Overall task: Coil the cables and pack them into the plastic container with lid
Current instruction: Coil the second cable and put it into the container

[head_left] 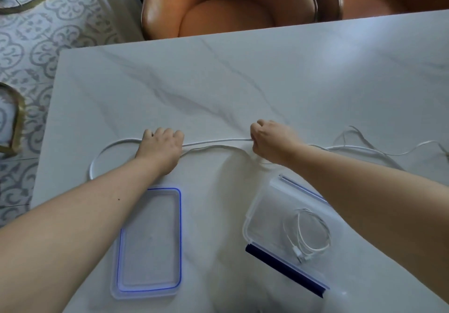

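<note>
Marble table (243, 82), cable (213, 142) stretched across.
Left hand (161, 148), right hand (272, 140) clench it; orange chairs (230, 9) beyond the table, patterned floor (48, 33) beside.

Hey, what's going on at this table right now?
A person is handling a white cable on the table. The left hand grips it where it loops off to the left, and the right hand pinches it further along. A thin cable lies coiled in the open container. The lid lies apart, to its left. Loose cables trail off right.
</note>
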